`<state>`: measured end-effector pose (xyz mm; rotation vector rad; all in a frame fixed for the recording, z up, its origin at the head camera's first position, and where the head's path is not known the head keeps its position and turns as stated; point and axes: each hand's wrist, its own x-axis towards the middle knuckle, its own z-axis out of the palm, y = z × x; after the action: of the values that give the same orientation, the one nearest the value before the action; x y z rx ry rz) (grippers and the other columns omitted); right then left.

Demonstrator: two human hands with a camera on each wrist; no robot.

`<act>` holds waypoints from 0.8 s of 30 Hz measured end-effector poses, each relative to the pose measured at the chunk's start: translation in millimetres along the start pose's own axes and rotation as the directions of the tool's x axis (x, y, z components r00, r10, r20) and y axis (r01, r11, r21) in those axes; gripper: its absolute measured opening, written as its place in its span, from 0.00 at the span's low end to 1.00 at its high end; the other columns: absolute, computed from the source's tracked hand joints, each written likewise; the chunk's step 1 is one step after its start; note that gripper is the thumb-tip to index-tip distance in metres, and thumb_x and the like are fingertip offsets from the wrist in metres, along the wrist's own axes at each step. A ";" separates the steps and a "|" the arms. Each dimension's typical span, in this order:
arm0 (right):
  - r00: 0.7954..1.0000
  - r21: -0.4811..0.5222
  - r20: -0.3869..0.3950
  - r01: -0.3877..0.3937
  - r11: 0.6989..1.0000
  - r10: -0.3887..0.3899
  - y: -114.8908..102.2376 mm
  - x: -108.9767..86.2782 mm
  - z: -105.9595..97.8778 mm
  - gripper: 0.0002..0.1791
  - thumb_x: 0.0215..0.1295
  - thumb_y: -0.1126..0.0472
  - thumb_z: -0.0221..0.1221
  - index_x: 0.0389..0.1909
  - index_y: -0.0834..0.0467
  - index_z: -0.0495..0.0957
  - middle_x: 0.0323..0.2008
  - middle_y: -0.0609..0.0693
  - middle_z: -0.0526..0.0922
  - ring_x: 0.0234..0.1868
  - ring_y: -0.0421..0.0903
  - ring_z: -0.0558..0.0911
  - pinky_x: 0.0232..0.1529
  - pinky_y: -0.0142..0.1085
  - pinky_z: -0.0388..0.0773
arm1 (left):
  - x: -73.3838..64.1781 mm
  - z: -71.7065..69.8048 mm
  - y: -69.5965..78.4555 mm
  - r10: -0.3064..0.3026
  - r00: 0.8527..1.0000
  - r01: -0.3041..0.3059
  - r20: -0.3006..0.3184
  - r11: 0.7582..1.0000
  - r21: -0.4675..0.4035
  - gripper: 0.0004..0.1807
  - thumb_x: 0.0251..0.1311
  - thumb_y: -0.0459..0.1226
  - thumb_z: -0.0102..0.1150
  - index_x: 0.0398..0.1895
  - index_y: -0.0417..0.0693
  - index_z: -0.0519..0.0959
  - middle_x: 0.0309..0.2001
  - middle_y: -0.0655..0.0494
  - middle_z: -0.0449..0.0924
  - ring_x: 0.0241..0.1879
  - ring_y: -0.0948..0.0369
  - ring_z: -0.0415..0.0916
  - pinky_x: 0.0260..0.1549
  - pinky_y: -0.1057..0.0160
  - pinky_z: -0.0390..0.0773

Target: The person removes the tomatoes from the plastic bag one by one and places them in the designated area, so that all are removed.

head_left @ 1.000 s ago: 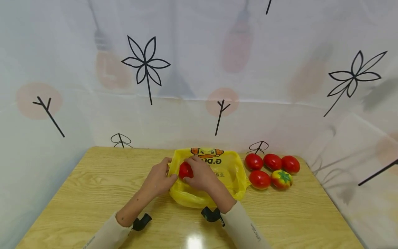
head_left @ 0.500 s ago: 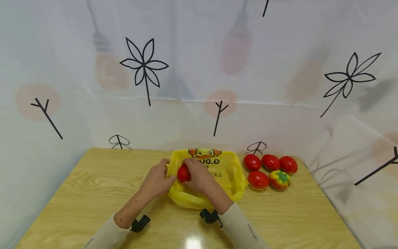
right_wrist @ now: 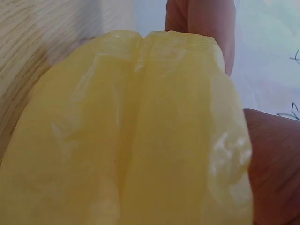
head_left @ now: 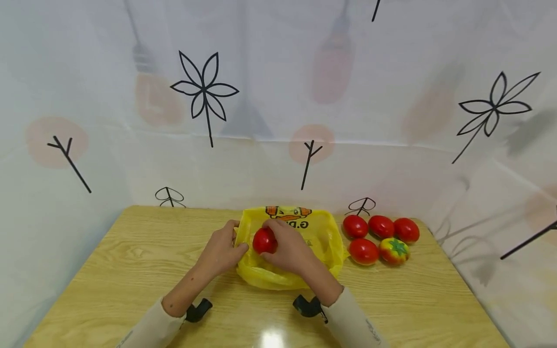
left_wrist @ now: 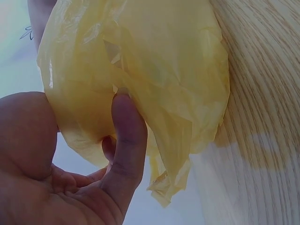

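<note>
A yellow plastic bag [head_left: 322, 241] with a cartoon print lies spread with its mouth wide at the far middle of the table. The left hand [head_left: 221, 249] pinches the bag's left rim; in the left wrist view, the left hand's fingers [left_wrist: 129, 140] curl at the bag's folded edge. Over the bag's left part, the right hand [head_left: 288, 246] grips a shiny red tomato [head_left: 264, 240], its thumb and fingers around the fruit's right side. The right wrist view shows mostly the bag's near wall, which hides the held tomato.
Several more tomatoes [head_left: 363, 251] sit grouped right of the bag, one a yellow-red tomato [head_left: 394, 251] with a green top. A printed cloth [head_left: 261, 169] hangs behind the wooden table [head_left: 130, 270]. Black wrist mounts [head_left: 198, 310] stick out near both sleeves.
The right hand and wrist have shifted slightly right with the tomato, and more of the tomato shows. The left hand keeps its hold on the bag's rim.
</note>
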<state>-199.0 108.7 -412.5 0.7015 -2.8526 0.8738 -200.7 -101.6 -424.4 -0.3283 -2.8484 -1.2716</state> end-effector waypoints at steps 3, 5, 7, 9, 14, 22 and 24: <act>1.000 0.008 -0.013 -0.011 1.000 0.011 -0.8 -4.9 -4.1 0.36 0.57 0.58 0.78 0.66 0.58 0.75 0.64 0.56 0.79 0.60 0.56 0.82 0.58 0.53 0.83 | 0.1 -0.2 0.3 0.002 1.000 -0.002 -0.001 1.000 -0.003 0.33 0.63 0.34 0.62 0.72 0.34 0.69 0.32 0.51 0.74 0.21 0.60 0.68 0.21 0.64 0.73; 1.000 0.022 -0.017 -0.020 1.000 0.021 -1.4 -7.8 -6.8 0.37 0.57 0.58 0.78 0.67 0.57 0.75 0.66 0.55 0.78 0.61 0.56 0.81 0.59 0.53 0.83 | -0.2 -0.4 0.4 0.000 1.000 0.000 -0.004 1.000 -0.008 0.33 0.63 0.34 0.62 0.72 0.34 0.69 0.32 0.50 0.75 0.21 0.60 0.69 0.21 0.64 0.74; 0.999 0.032 -0.027 -0.021 0.999 0.022 -1.2 -10.7 -8.9 0.37 0.58 0.57 0.78 0.67 0.56 0.75 0.66 0.55 0.78 0.61 0.56 0.81 0.58 0.52 0.83 | -0.5 -0.6 0.4 -0.005 1.000 0.005 -0.005 1.000 -0.017 0.32 0.63 0.34 0.62 0.71 0.34 0.70 0.33 0.50 0.75 0.21 0.60 0.70 0.21 0.64 0.75; 0.999 0.038 -0.045 -0.026 0.999 0.028 -0.3 -13.6 -11.1 0.37 0.57 0.57 0.78 0.67 0.55 0.75 0.65 0.53 0.79 0.61 0.54 0.81 0.58 0.50 0.84 | -0.6 -0.5 0.5 -0.006 1.000 0.005 -0.007 1.000 -0.017 0.33 0.63 0.34 0.62 0.72 0.35 0.69 0.32 0.50 0.75 0.21 0.60 0.70 0.21 0.63 0.75; 0.995 0.045 -0.097 -0.029 0.999 0.033 3.0 -22.3 -18.0 0.38 0.57 0.57 0.78 0.68 0.55 0.75 0.65 0.52 0.79 0.60 0.53 0.82 0.57 0.48 0.84 | -0.1 0.6 0.9 -0.010 1.000 0.010 -0.008 1.000 -0.005 0.33 0.63 0.34 0.62 0.72 0.35 0.69 0.32 0.51 0.75 0.21 0.60 0.69 0.21 0.63 0.74; 0.990 0.095 -0.141 0.024 0.995 -0.010 8.3 -34.8 -28.6 0.37 0.57 0.59 0.78 0.67 0.57 0.75 0.63 0.52 0.79 0.58 0.50 0.82 0.56 0.46 0.85 | -0.7 1.4 2.0 0.003 1.000 -0.003 -0.004 1.000 -0.015 0.33 0.63 0.33 0.62 0.72 0.35 0.69 0.33 0.51 0.77 0.21 0.60 0.70 0.21 0.63 0.76; 0.988 0.102 -0.151 0.025 0.995 -0.009 9.2 -38.2 -30.5 0.37 0.56 0.60 0.78 0.67 0.56 0.75 0.61 0.51 0.79 0.55 0.48 0.82 0.55 0.45 0.85 | -0.9 1.5 1.7 0.006 1.000 -0.006 -0.003 1.000 -0.022 0.33 0.63 0.33 0.62 0.72 0.35 0.69 0.33 0.51 0.77 0.20 0.60 0.71 0.21 0.63 0.76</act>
<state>-170.9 147.5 -399.4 0.6392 -2.6814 1.0313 -199.4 -99.5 -424.2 -0.3346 -2.8306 -1.3023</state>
